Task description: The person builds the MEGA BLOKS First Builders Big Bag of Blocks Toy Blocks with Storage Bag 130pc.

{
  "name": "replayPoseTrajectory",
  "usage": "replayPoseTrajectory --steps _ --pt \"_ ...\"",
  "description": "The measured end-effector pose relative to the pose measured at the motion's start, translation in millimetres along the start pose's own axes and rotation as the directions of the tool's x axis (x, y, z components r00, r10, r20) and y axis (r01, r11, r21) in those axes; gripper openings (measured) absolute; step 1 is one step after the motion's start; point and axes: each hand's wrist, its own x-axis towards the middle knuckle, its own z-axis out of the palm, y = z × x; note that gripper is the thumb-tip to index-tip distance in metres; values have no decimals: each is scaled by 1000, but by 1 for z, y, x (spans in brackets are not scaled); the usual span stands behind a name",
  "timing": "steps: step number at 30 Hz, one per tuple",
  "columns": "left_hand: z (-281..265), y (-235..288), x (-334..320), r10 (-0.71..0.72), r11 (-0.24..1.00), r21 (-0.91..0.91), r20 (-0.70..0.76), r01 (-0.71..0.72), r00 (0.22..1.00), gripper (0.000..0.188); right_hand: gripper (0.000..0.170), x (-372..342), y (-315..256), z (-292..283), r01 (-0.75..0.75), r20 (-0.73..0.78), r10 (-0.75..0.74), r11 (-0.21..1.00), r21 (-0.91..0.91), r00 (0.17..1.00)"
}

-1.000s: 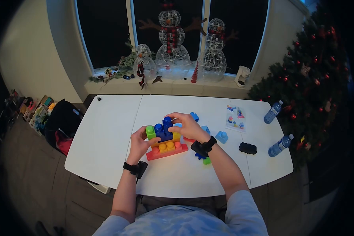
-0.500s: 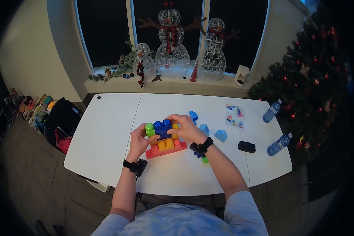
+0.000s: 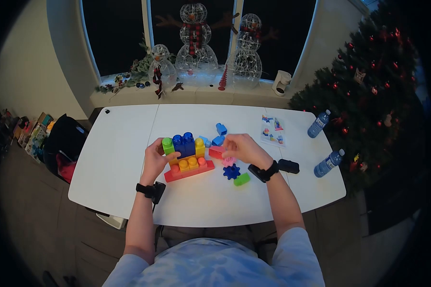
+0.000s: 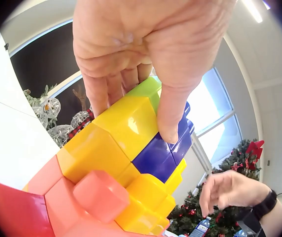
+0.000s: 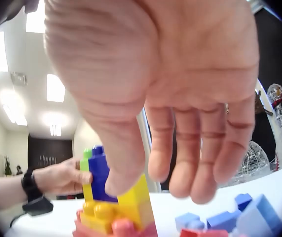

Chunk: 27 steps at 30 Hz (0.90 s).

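A wall of toy building blocks stands on the table, with a red base (image 3: 189, 173), yellow and pink blocks above it, and a green block (image 3: 167, 143), a dark blue block (image 3: 183, 149) and a yellow block (image 3: 199, 148) on top. My left hand (image 3: 154, 157) grips its left end, thumb (image 4: 173, 116) on the dark blue block and fingers behind. My right hand (image 3: 246, 150) hovers over loose pieces with its fingers loosely bent and nothing between them. Below it lie a red block (image 3: 216, 151), a pink gear (image 3: 229, 161), a blue gear (image 3: 232, 172) and light blue blocks (image 5: 259, 219).
A small green block (image 3: 242, 179) lies nearest me. A picture sheet (image 3: 273, 130) is at the back right, with a black case (image 3: 289, 166) and two water bottles (image 3: 319, 123) along the right side. A decorated tree (image 3: 364, 91) stands beyond the table's right edge.
My right hand has come off the block wall and moved right, over the loose pieces. The left hand keeps its hold. The head view has shifted slightly.
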Motion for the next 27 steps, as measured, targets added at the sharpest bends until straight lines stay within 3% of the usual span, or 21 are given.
replayPoseTrajectory --steps 1,3,4,6,10,12,13,15,17,27 --pt "0 -1 1 3 1000 7 2 -3 1000 36 37 -13 13 5 -36 144 52 993 -110 988" --pt "1 -1 1 7 1000 10 4 -7 1000 36 37 -47 37 24 134 145 -98 955 -265 985" --pt "1 1 1 11 1000 6 6 -11 1000 36 37 -59 45 36 134 146 -97 954 -269 984" --pt "1 2 1 15 1000 1 1 -15 1000 36 37 -75 57 55 95 145 -30 879 -468 989" --pt "0 0 1 18 999 -33 17 -17 1000 37 38 -73 65 67 6 146 70 884 -467 987" --pt "-1 1 2 15 1000 -20 20 -14 1000 38 40 -57 38 36 29 171 16 966 -258 985" --pt "0 1 2 15 1000 -14 16 -15 1000 38 41 -46 24 25 126 80 -117 983 -131 990" --pt "-1 0 2 18 1000 -3 15 -18 1000 38 40 -21 -14 6 199 -76 -190 970 136 979" --pt "-1 -1 2 16 1000 -15 14 -16 1000 38 38 9 -37 2 345 -271 -276 903 256 922" --pt "-2 2 1 5 1000 -3 16 -5 1000 39 40 66 -21 44 223 -183 -154 857 465 971"
